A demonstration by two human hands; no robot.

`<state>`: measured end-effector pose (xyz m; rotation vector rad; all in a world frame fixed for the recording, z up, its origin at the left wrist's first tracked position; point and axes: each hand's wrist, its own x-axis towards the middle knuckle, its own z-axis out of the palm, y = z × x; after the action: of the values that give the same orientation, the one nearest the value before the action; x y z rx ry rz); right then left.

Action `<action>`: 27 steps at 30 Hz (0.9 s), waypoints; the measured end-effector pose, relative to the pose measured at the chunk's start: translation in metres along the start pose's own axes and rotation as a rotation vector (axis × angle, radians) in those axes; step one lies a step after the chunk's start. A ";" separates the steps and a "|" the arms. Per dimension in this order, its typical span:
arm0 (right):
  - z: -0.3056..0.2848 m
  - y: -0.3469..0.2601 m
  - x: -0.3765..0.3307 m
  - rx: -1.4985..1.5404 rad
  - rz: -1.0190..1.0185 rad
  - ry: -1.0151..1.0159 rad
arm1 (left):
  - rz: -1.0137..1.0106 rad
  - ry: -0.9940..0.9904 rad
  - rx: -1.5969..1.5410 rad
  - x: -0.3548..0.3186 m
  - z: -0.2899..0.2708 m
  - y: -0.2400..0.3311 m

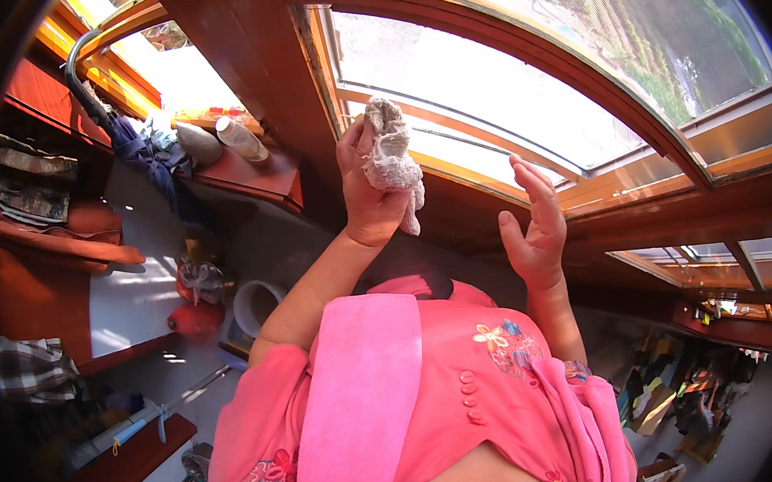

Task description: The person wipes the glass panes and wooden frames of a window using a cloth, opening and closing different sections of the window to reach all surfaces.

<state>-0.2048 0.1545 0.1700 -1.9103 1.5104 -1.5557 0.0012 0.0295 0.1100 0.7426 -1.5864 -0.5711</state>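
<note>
A crumpled greyish-white rag (391, 155) is bunched in my left hand (365, 198), whose fingers are wrapped round it. I hold it up next to the wooden upright at the left end of a brown-framed window (481, 64). Whether the rag touches the frame or the glass I cannot tell. My right hand (535, 226) is raised farther right, close to the lower window rail. It holds nothing, with the thumb apart from the fingers. Bright light washes out much of the pane.
On a reddish-brown ledge (261, 180) to the left stand a whitish bottle (240, 138) and a grey rounded object (198, 143). A dark blue umbrella (143, 155) hangs beside them by its curved handle. A white bucket (256, 306) sits below, near a red rounded thing (196, 318).
</note>
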 end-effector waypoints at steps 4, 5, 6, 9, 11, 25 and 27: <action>-0.050 -0.003 -0.006 -0.310 -0.248 0.341 | 0.181 -0.002 0.296 0.021 0.013 0.001; -0.067 -0.008 -0.006 -0.479 -0.324 0.376 | 0.170 -0.037 0.326 0.017 0.016 -0.001; -0.081 -0.008 -0.005 -0.611 -0.398 0.432 | 0.188 -0.055 0.358 0.009 0.019 -0.005; -0.119 -0.008 -0.005 -1.053 -0.498 0.562 | 0.268 -0.130 0.412 -0.020 0.031 -0.018; -0.128 0.004 -0.005 -1.177 -0.484 0.584 | 0.258 -0.118 0.421 -0.032 0.035 -0.027; -0.135 0.085 -0.003 -1.466 -0.449 0.623 | 0.338 -0.001 0.518 0.001 0.029 -0.030; -0.134 0.083 -0.002 -1.464 -0.450 0.612 | 0.151 -0.187 0.475 -0.025 0.033 -0.044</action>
<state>-0.3612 0.1722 0.1627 -2.6492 3.2910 -1.2468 -0.0236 0.0163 0.0566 0.9278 -1.9644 -0.1513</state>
